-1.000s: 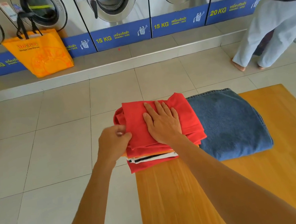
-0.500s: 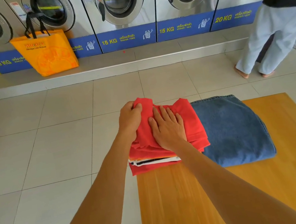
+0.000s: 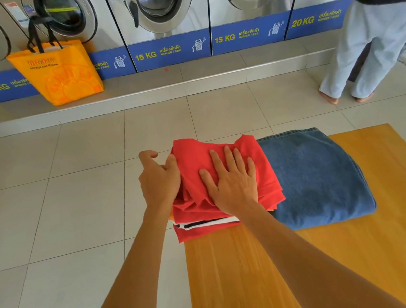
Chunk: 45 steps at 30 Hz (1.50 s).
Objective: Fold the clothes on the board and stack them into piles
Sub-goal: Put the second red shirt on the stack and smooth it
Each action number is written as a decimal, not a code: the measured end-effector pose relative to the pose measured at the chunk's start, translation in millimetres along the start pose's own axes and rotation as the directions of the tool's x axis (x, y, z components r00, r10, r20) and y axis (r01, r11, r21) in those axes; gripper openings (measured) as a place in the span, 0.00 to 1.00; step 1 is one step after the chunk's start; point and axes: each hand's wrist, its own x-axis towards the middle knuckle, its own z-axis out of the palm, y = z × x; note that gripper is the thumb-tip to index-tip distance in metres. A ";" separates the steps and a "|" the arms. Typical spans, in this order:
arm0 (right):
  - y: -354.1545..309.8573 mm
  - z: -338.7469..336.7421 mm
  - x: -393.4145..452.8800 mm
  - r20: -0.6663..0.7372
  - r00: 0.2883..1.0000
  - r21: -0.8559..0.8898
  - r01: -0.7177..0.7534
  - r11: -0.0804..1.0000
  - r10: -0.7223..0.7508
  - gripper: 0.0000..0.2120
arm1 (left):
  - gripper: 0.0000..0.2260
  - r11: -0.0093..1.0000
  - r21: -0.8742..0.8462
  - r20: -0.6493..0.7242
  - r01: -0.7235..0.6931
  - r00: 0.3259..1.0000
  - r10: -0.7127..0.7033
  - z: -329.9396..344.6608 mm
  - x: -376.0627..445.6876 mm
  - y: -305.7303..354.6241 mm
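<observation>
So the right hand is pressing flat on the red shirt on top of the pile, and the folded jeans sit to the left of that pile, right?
Not quite. The head view shows the folded jeans to the right of the pile, not the left. The rest holds: the right hand presses flat on the red shirt on top of the pile.

Single head-worn view, wide-angle, edges bowed. Looks forward and down from standing height over near corner of worktop [image 3: 321, 268]. Both forearms run in from bottom edge; hands [image 3: 230, 184] sit near frame centre, close to lens. Worktop fills lower right; floor [image 3: 58, 203] fills left and middle band. Washers [image 3: 163, 13] line top edge, far side of floor, tops cut off. Bystander [image 3: 377, 33] cropped at top right. No second view.
</observation>
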 end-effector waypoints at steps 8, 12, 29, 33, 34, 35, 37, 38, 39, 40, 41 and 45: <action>10.2 -5.7 -1.3 0.050 0.997 -0.016 0.054 0.998 -0.053 0.34 | 0.12 0.953 0.200 0.272 -0.226 0.948 0.167 -19.4 -24.5 -21.9; 28.0 -10.3 -12.5 0.020 1.000 -0.020 -0.005 1.000 0.005 0.31 | 0.14 0.907 0.344 0.211 -0.244 0.961 0.179 -15.5 -21.6 -13.2; 81.7 -61.3 -35.2 0.082 0.884 0.558 -0.423 0.714 0.460 0.14 | 0.27 0.587 0.608 0.379 -0.534 0.845 0.376 63.5 -15.3 -33.8; 94.3 -46.4 -53.6 0.111 0.874 0.545 -0.452 0.706 0.474 0.11 | 0.26 0.689 0.564 0.394 -0.455 0.882 0.259 54.5 -5.7 -40.2; 96.6 -44.9 -58.9 0.100 0.868 0.523 -0.461 0.717 0.486 0.08 | 0.26 0.702 0.560 0.398 -0.439 0.886 0.236 54.2 -4.2 -39.9; 98.3 -45.3 -63.7 0.067 0.858 0.511 -0.468 0.721 0.509 0.06 | 0.26 0.710 0.560 0.399 -0.427 0.890 0.221 53.9 -3.1 -39.1; 98.4 -55.7 -73.3 -0.023 0.829 0.553 -0.455 0.698 0.558 0.03 | 0.26 0.712 0.562 0.391 -0.422 0.894 0.221 55.1 -2.7 -38.6; 96.3 -62.4 -78.1 -0.058 0.814 0.592 -0.438 0.677 0.578 0.03 | 0.27 0.707 0.565 0.385 -0.426 0.894 0.232 56.1 -3.2 -38.6; 92.3 -69.2 -82.9 -0.077 0.808 0.624 -0.419 0.660 0.585 0.06 | 0.27 0.702 0.568 0.379 -0.430 0.893 0.241 56.9 -4.1 -38.7; 86.4 -75.0 -86.5 -0.068 0.813 0.642 -0.408 0.649 0.578 0.10 | 0.27 0.699 0.569 0.373 -0.433 0.894 0.249 57.3 -5.2 -38.8; 79.1 -78.6 -88.3 -0.020 0.828 0.656 -0.412 0.633 0.560 0.14 | 0.27 0.697 0.570 0.370 -0.435 0.893 0.255 57.2 -5.9 -38.9; 54.4 -76.2 -80.8 0.359 0.777 0.756 -0.567 0.327 0.517 0.16 | 0.27 0.697 0.568 0.379 -0.439 0.890 0.252 56.2 -6.7 -39.1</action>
